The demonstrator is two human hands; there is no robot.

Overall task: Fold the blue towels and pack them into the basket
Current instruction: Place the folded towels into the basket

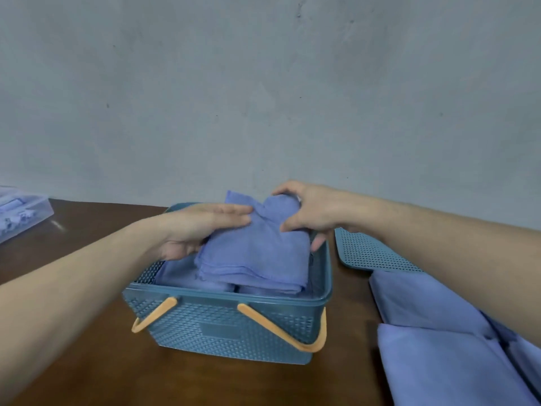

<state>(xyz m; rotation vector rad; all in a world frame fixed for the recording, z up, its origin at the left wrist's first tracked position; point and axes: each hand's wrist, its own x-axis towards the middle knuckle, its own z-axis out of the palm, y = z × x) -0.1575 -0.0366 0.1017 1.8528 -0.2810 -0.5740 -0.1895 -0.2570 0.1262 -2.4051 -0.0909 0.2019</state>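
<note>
A folded blue towel [257, 253] lies across the top of the teal plastic basket [234, 326], sticking up above the rim. Other folded blue towels [187, 276] lie lower inside the basket. My left hand [199, 227] holds the towel's left side, fingers straight along the top and thumb underneath. My right hand [310, 209] grips the far right part of the same towel, fingers curled over its raised fold. The basket's two orange handles [289, 332] hang down its near wall.
The basket's perforated teal lid [369, 253] lies flat on the brown table [87, 347] to the right. More blue cloth [439, 347] is spread at the right front. A clear plastic box [20, 212] sits at the far left edge. A grey wall stands behind.
</note>
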